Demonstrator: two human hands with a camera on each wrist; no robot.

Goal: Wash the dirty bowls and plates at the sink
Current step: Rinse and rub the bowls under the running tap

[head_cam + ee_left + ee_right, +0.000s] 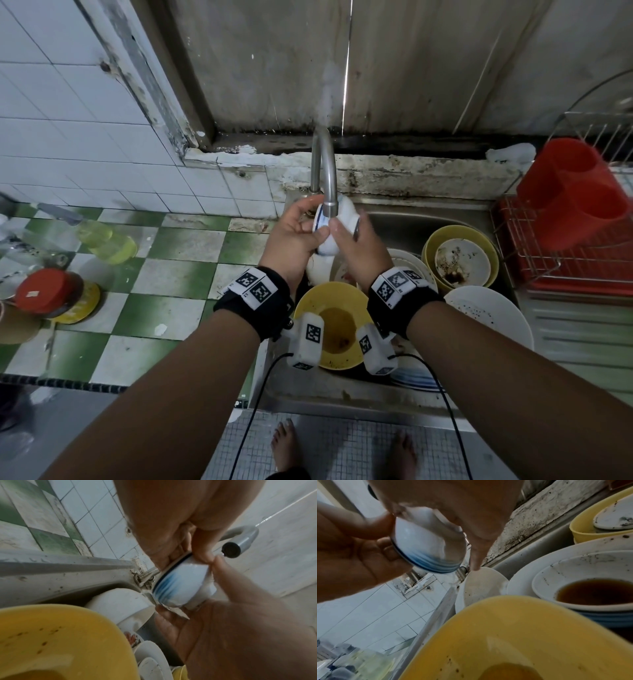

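Under faucet (323, 171), bowl (334, 224) seemingly half-hidden

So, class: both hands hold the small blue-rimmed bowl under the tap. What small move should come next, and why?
Probably turn on the water. The small bowl sits gripped by left hand and right hand beneath the faucet, whose spout shows no stream.

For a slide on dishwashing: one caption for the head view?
Both hands, left hand and right hand, hold a small bowl under the tap above a sink of dirty dishes.
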